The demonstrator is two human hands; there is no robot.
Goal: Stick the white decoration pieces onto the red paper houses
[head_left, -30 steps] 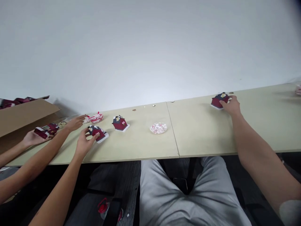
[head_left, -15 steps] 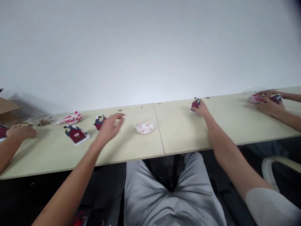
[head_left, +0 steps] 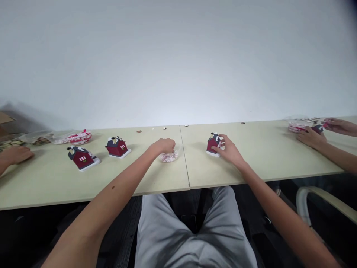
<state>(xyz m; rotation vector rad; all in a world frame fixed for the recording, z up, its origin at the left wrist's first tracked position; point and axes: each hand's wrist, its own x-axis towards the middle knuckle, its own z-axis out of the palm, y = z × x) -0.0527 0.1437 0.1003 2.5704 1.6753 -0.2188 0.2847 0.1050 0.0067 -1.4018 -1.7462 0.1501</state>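
Observation:
My left hand (head_left: 166,145) dips into a clear bowl (head_left: 176,152) of small red-and-white pieces (head_left: 169,158). Its fingers are bent together, and whatever they pinch is hidden. On the right, my right hand (head_left: 227,149) grips a small dark red toy house (head_left: 213,143) by its side, with fingers and thumb around it. This house has a dark roof with white patches and a white base, and it rests on or close to the table (head_left: 206,175). Two similar houses, a nearer one (head_left: 82,158) and a farther one (head_left: 117,147), stand left of the bowl.
Far left, a co-worker's hand (head_left: 18,154) lies beside tubs, one with brown pieces (head_left: 40,140), and a bag of red-and-white pieces (head_left: 80,137). At far right, another co-worker's hands (head_left: 311,137) work on a house. Small loose bits (head_left: 165,128) lie along the back edge. A chair arm (head_left: 329,197) is lower right.
My left hand has moved right, from beside a house into the bowl. My right hand has brought its house left and nearer to me. The view has shifted slightly.

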